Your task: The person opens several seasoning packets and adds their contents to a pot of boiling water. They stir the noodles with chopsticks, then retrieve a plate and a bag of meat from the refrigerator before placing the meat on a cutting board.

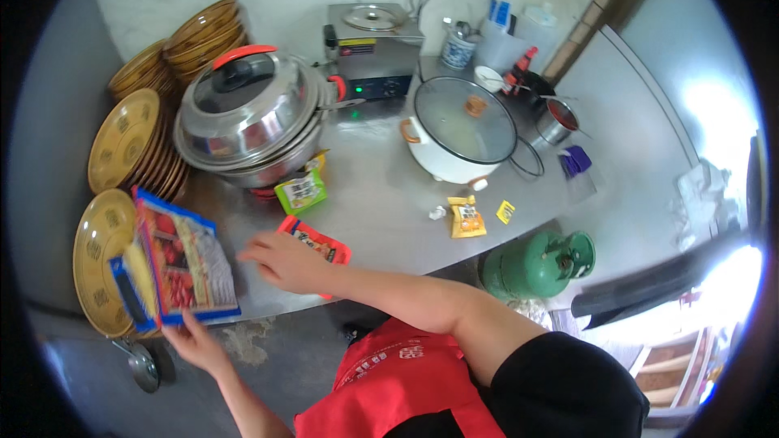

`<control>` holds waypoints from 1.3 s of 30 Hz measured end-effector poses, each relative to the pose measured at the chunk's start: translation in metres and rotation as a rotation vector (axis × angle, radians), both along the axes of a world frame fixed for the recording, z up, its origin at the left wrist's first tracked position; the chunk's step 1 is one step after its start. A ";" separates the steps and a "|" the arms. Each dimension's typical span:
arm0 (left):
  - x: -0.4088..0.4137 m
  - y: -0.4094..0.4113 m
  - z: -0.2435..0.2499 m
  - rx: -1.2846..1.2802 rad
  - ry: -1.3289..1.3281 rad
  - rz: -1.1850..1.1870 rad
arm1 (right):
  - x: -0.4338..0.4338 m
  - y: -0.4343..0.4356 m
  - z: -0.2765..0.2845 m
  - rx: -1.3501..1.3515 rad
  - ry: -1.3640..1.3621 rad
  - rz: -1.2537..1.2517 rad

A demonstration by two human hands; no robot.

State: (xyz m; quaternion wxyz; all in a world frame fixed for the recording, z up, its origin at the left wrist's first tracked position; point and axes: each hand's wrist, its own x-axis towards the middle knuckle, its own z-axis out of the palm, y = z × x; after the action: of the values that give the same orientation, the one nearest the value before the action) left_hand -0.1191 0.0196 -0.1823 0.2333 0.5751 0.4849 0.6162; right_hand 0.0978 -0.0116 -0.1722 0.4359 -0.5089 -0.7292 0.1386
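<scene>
My left hand (193,340) grips the lower edge of a blue-edged printed food packet (195,255), which is tilted up in front of the yellow patterned bowls (100,231). Another packet (131,286) with a blue edge shows just left of it. My right hand (289,261) is palm down over a red food packet (331,249), fingers apart and pointing at the blue-edged packet; no object shows between them. Behind it, a green packet (302,191) lies against the base of a lidded steel pot (255,109).
A white electric pot (447,158) with a glass lid stands mid-counter. Near the front edge lie an orange packet (467,219) and a small yellow sachet (505,212). A green gas cylinder (529,264) stands below the counter. A ladle (143,368) hangs below the bowls.
</scene>
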 end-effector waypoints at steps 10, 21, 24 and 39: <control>-0.002 -0.091 0.031 -0.115 0.109 0.158 | 0.090 -0.158 -0.097 -0.559 0.208 -0.403; 0.020 -0.175 0.040 -0.131 0.145 0.259 | 0.144 -0.147 -0.101 -0.283 -0.077 -0.364; 0.030 -0.216 0.046 -0.145 0.134 0.368 | 0.186 -0.152 -0.071 -0.319 -0.396 -0.523; 0.039 -0.251 0.030 -0.237 0.157 0.437 | 0.238 -0.223 -0.089 -0.283 0.016 -0.473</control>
State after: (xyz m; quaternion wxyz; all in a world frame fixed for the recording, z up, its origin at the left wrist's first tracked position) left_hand -0.0804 -0.2317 -0.1525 0.1223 0.4714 0.6831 0.5443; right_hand 0.3358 -0.2351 -0.2611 0.3864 -0.7198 -0.5602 0.1375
